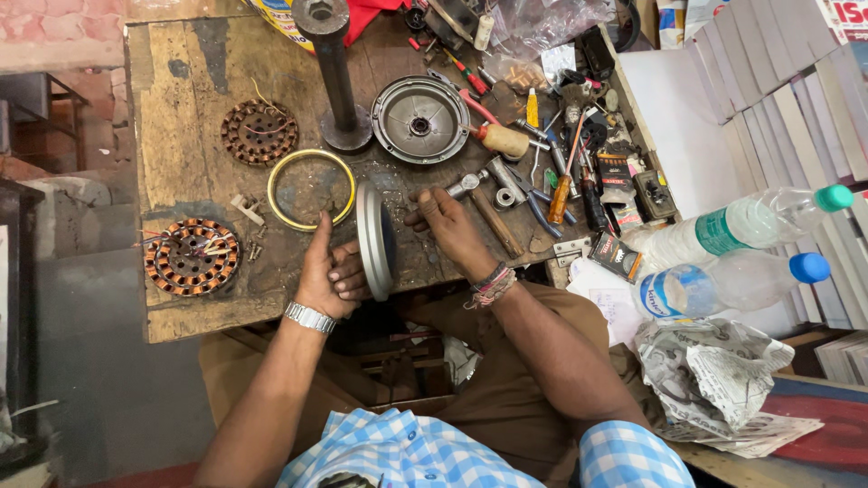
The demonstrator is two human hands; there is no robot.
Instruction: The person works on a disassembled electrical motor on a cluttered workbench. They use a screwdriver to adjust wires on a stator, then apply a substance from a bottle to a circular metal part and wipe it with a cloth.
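Note:
A round grey metal motor cover (372,239) stands on its edge at the front of the worn wooden workbench (194,77). My left hand (327,276) grips its left face, thumb raised. My right hand (446,221) holds the cover's right side, fingers curled against it. A second grey cover (420,119) lies flat farther back. A yellow-rimmed ring (311,189) lies just behind my left hand.
Two copper-wound stators (192,258) (259,132) lie on the left. A dark metal post (335,72) stands at the back. Screwdrivers, pliers (542,208) and small parts crowd the right side. Two plastic bottles (741,271) and crumpled newspaper (714,375) lie at right.

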